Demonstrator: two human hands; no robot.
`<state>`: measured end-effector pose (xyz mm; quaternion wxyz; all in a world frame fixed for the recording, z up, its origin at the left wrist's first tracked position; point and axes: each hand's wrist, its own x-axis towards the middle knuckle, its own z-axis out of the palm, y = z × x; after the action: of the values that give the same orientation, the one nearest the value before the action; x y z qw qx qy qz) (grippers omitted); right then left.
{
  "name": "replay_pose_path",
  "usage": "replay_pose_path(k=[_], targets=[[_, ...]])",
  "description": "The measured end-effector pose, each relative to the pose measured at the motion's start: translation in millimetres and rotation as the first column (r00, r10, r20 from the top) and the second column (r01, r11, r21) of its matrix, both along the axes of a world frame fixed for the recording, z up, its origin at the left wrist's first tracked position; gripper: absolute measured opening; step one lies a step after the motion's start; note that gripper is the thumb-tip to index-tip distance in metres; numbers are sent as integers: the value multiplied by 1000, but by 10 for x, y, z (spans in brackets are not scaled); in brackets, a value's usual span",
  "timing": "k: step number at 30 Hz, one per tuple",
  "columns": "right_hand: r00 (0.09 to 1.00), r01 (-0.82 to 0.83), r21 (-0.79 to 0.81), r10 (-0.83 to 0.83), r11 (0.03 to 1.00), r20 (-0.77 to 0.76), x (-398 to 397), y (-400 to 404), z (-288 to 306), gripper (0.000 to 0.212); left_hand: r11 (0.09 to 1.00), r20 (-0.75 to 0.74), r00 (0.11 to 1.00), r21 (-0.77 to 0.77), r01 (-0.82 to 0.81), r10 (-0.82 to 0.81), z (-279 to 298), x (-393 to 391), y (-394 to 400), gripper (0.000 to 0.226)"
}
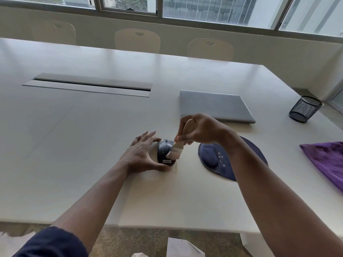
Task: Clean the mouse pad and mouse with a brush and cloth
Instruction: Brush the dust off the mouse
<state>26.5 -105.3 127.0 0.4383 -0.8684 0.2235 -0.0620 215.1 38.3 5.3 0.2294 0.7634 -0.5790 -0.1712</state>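
Left hand (143, 154) pinches the small black computer mouse (164, 152) steady on the white counter (92, 127) – right hand's (200, 130) grip wraps the wooden-handled pale-bristle brush (175, 150), sweeping it

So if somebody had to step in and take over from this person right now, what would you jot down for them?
Left hand: steadies the mouse on the table, thumb and fingers at its ends.
Right hand: grip on the brush, bristles on the mouse's right side.
Mouse pad: right of the mouse, pale crumbs on it, partly hidden by the right arm.
Cloth: purple, at the table's right edge, nobody touching it.
Done: mouse brushing is under way; some fine dust lies on the table beside it.
Left: finish the mouse, brush the pad, wipe both with the cloth.
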Motion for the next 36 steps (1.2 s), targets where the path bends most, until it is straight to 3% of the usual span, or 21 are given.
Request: replay_pose_path(k=[10,14,21,25,31,36], targets=[[942,310,-226,-266,924,202,181,-143,-270,17,1000,-10,1000,10,16,-16,30,-15,3,119],[979,200,-218,-187,955,78,148,-108,-294,17,1000,-4,1000,6,3,-3,23,-13,7,118],[995,-91,45,92,995,-26,-3,28,82,16,1000,-6,1000,6,-1,1,37,-18,17,116],[987,-129,50,133,990,-88,10,138,79,15,1000,4,1000,2,8,-8,48,-30,6,115],[997,69,-103,-64,992,52,70,4,10,16,1000,-8,1000,19,0,0,24,-4,5,115],[949,293,-268,-246,918,195,141,-115,-181,14,1000,-4,1000,16,15,-15,22,-5,0,115]])
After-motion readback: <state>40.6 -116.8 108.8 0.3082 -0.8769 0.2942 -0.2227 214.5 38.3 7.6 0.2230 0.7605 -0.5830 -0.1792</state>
